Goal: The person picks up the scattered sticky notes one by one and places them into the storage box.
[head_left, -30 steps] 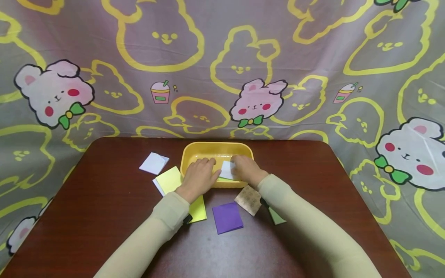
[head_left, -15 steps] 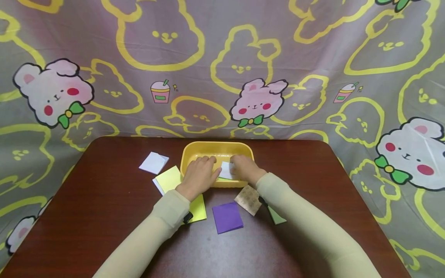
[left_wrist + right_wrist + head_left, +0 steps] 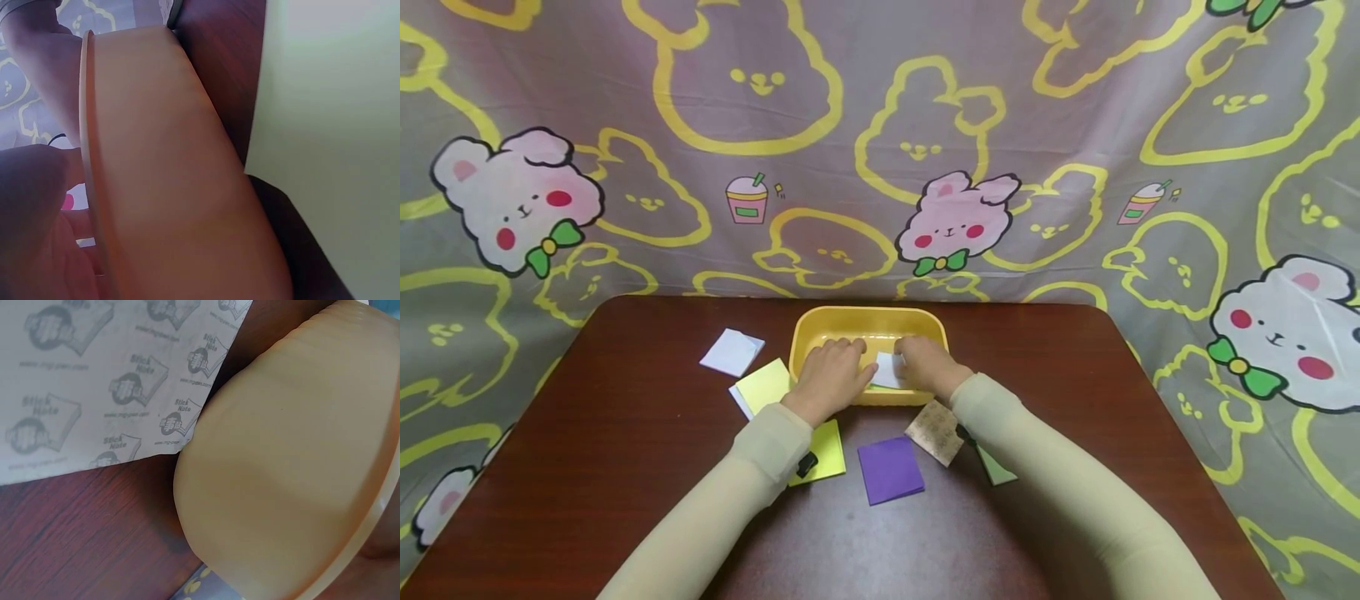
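Observation:
A yellow plastic tray (image 3: 820,315) stands at the back middle of the table. My left hand (image 3: 831,375) reaches over its front rim, fingers extended inside and thumb pointing toward a white sticky note pad (image 3: 887,372). This pad lies in the tray with a sliver of green at its lower edge. My right hand (image 3: 928,364) is at the tray's right end, its curled fingers pinching the pad's right side; the fingertips are partly hidden. In the left wrist view, the tray's wall (image 3: 162,156) hides part of the left fingers (image 3: 78,225).
On the table lie a white pad (image 3: 732,352), a pale yellow pad (image 3: 765,385), a bright yellow pad (image 3: 829,454), a purple pad (image 3: 891,471), a brown patterned pad (image 3: 936,433) and a green pad (image 3: 997,469). A patterned curtain (image 3: 880,150) hangs behind the table.
The white pad in the tray has shifted slightly left and toward me, with the right fingers beside it. The left hand stays nearly still.

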`<state>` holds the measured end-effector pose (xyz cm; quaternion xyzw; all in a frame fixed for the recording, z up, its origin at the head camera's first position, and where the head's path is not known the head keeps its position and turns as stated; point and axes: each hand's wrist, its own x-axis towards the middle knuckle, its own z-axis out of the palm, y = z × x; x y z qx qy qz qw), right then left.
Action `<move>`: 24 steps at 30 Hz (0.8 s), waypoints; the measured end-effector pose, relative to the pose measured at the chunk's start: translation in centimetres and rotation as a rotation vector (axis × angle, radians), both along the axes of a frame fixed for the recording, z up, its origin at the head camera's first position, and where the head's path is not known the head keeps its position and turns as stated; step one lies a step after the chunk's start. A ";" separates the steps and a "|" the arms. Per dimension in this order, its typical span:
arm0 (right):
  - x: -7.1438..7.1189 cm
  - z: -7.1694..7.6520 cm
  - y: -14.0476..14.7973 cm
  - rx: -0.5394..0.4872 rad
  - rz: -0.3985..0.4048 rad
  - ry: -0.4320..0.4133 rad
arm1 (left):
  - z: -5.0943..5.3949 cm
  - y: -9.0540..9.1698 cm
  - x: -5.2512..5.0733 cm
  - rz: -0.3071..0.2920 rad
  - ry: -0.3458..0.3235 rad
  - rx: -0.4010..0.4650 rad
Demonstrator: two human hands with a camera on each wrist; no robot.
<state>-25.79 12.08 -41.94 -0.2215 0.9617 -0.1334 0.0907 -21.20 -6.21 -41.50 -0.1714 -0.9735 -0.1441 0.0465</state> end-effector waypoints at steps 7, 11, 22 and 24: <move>0.0 0.0 0.1 0.007 0.025 0.027 | -0.3 -0.1 -0.3 0.003 -0.012 -0.009; 0.0 0.1 0.1 0.009 0.032 0.023 | -0.5 -0.2 -0.4 0.004 -0.028 -0.016; 0.3 0.2 0.0 -0.047 0.008 -0.009 | -0.4 -0.4 -0.4 0.005 -0.035 -0.019; 0.3 0.2 0.0 -0.044 0.004 -0.007 | -0.4 -0.4 -0.4 0.006 -0.031 -0.018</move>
